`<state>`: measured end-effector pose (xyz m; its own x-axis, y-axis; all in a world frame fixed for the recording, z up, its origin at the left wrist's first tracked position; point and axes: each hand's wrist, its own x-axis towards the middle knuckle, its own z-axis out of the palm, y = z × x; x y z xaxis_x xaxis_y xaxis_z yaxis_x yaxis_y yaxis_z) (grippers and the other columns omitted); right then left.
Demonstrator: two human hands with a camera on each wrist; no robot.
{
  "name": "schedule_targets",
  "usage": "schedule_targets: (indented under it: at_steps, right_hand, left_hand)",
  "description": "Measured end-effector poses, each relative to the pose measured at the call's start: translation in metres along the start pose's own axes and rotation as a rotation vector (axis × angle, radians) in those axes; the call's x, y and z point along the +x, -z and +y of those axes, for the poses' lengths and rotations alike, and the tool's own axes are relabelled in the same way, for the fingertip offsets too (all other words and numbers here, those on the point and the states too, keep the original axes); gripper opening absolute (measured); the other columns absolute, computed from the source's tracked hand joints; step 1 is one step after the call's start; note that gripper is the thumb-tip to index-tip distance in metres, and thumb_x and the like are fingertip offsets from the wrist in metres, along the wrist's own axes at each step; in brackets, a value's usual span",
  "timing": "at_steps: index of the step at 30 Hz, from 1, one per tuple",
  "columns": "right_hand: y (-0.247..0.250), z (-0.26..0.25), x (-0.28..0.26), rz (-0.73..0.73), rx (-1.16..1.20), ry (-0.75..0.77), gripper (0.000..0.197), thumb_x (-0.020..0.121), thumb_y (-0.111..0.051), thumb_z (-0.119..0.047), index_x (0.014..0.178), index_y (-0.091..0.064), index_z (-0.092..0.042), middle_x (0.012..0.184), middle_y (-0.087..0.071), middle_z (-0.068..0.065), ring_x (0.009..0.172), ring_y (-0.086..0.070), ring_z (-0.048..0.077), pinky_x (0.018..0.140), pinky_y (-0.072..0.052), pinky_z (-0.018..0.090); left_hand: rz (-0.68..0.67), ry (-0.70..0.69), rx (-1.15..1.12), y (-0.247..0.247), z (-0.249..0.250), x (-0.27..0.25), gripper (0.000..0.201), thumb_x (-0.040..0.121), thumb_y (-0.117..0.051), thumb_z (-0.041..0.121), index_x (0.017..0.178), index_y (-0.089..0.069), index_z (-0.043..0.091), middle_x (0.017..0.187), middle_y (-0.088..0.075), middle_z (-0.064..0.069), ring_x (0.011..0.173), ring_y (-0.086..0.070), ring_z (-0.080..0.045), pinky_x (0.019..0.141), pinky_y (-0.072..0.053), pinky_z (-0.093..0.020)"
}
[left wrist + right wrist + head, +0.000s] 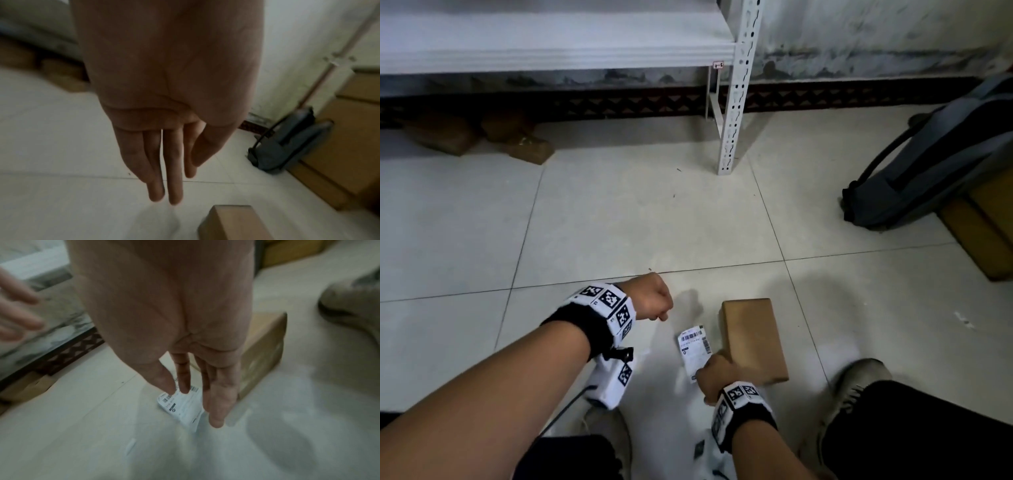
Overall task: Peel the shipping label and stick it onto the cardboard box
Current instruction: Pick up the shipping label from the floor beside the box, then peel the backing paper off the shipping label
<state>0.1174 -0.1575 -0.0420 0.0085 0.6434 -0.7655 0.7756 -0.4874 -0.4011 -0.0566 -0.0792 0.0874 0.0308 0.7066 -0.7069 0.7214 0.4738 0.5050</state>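
A small brown cardboard box [753, 337] lies on the tiled floor in front of me. To its left lies the white shipping label [694, 346], printed with barcodes. My right hand [714, 375] is over the label's near end, with straight fingers pointing down. In the right wrist view the thumb and forefinger of that hand [179, 388] reach the label [182, 408] beside the box [261, 353]; I cannot tell whether they touch it. My left hand [654, 301] hangs above the floor left of the box, holding nothing, its fingers [174, 186] straight, with the box [232, 224] below.
A grey backpack [935, 161] leans on stacked cardboard boxes [983, 233] at the right. A white shelf post [736, 102] stands ahead, with brown parcels [448, 137] under the shelf. My shoes [859, 387] flank the spot.
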Motion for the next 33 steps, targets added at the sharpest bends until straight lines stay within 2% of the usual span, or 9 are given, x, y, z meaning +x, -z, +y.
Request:
schedule_targets:
  at_steps: [4, 7, 14, 19, 21, 25, 27, 29, 33]
  right_hand:
    - [-0.024, 0.003, 0.034, -0.063, 0.258, -0.084, 0.043, 0.091, -0.051, -0.021, 0.132, -0.059, -0.01, 0.132, -0.063, 0.015, 0.119, -0.062, 0.035, 0.098, -0.055, 0.041]
    - [-0.052, 0.011, 0.074, -0.106, 0.325, -0.105, 0.039, 0.071, -0.053, -0.025, 0.105, -0.068, -0.013, 0.105, -0.07, 0.016, 0.093, -0.069, 0.035, 0.084, -0.061, 0.05]
    - [-0.035, -0.01, 0.057, 0.1, 0.364, -0.142, 0.048, 0.075, -0.053, -0.039, 0.102, -0.074, -0.006, 0.098, -0.076, 0.016, 0.079, -0.066, 0.031, 0.06, -0.043, 0.026]
    - [0.013, -0.047, 0.027, 0.267, 0.505, 0.085, 0.023, 0.073, -0.075, -0.03, 0.07, -0.073, -0.007, 0.071, -0.075, 0.01, 0.071, -0.071, 0.028, 0.063, -0.053, 0.029]
    - [0.043, -0.066, 0.005, 0.259, 0.561, 0.193, 0.011, 0.069, -0.079, -0.019, 0.065, -0.072, -0.011, 0.066, -0.076, 0.006, 0.066, -0.071, 0.025, 0.061, -0.057, 0.032]
    - [0.103, -0.094, -0.046, 0.186, 0.771, 0.345, 0.023, 0.073, -0.075, 0.007, 0.062, -0.062, -0.008, 0.065, -0.07, 0.015, 0.058, -0.065, 0.022, 0.058, -0.054, 0.03]
    - [0.13, -0.102, -0.072, 0.111, 0.841, 0.416, 0.027, 0.078, -0.073, 0.012, 0.066, -0.057, -0.006, 0.066, -0.066, 0.016, 0.058, -0.065, 0.018, 0.057, -0.057, 0.027]
    - [0.15, -0.103, -0.095, 0.055, 0.939, 0.464, 0.029, 0.082, -0.07, 0.014, 0.069, -0.053, -0.005, 0.062, -0.06, 0.012, 0.054, -0.065, 0.013, 0.052, -0.055, 0.02]
    - [0.155, -0.091, -0.119, -0.041, 1.08, 0.448, 0.025, 0.084, -0.068, 0.013, 0.072, -0.053, -0.003, 0.085, -0.061, 0.026, 0.093, -0.067, 0.041, 0.068, -0.063, 0.028]
  left_hand:
    - [-0.035, 0.043, -0.104, 0.007, -0.009, 0.011, 0.027, 0.091, -0.05, 0.013, 0.105, -0.069, 0.0, 0.093, -0.077, -0.011, 0.078, -0.067, -0.021, 0.069, -0.05, -0.023]
    - [-0.068, 0.116, -0.127, 0.007, -0.022, 0.019, 0.027, 0.092, -0.049, 0.013, 0.108, -0.067, 0.001, 0.098, -0.076, -0.013, 0.081, -0.065, -0.022, 0.068, -0.048, -0.023]
    - [-0.085, 0.117, -0.12, 0.002, -0.032, 0.029, 0.026, 0.09, -0.05, 0.012, 0.106, -0.068, 0.004, 0.097, -0.078, -0.013, 0.083, -0.066, -0.02, 0.084, -0.052, -0.029]
    - [0.06, 0.154, -0.138, 0.019, -0.029, 0.017, 0.019, 0.087, -0.053, 0.017, 0.092, -0.065, 0.003, 0.095, -0.074, -0.014, 0.073, -0.062, -0.026, 0.067, -0.045, -0.028]
    - [0.098, 0.213, -0.14, 0.034, -0.023, 0.0, 0.029, 0.084, -0.058, 0.032, 0.096, -0.059, 0.006, 0.093, -0.067, -0.013, 0.073, -0.063, -0.029, 0.066, -0.044, -0.028]
    - [0.175, 0.239, -0.018, 0.056, -0.005, -0.04, 0.082, 0.059, -0.062, 0.075, 0.116, -0.05, 0.017, 0.106, -0.063, -0.009, 0.091, -0.07, -0.027, 0.085, -0.054, -0.035]
    - [0.15, 0.176, -0.271, 0.058, 0.01, -0.06, 0.078, 0.065, -0.071, 0.065, 0.118, -0.053, 0.01, 0.11, -0.065, -0.014, 0.083, -0.068, -0.028, 0.076, -0.054, -0.033]
    - [0.108, 0.054, -0.592, 0.057, 0.022, -0.079, 0.054, 0.082, -0.074, 0.032, 0.119, -0.058, -0.003, 0.113, -0.068, -0.026, 0.081, -0.071, -0.031, 0.071, -0.057, -0.032]
    - [0.239, -0.109, -0.82, 0.044, 0.035, -0.101, 0.016, 0.085, -0.064, -0.005, 0.102, -0.062, -0.007, 0.084, -0.071, -0.022, 0.058, -0.072, -0.02, 0.059, -0.058, -0.024]
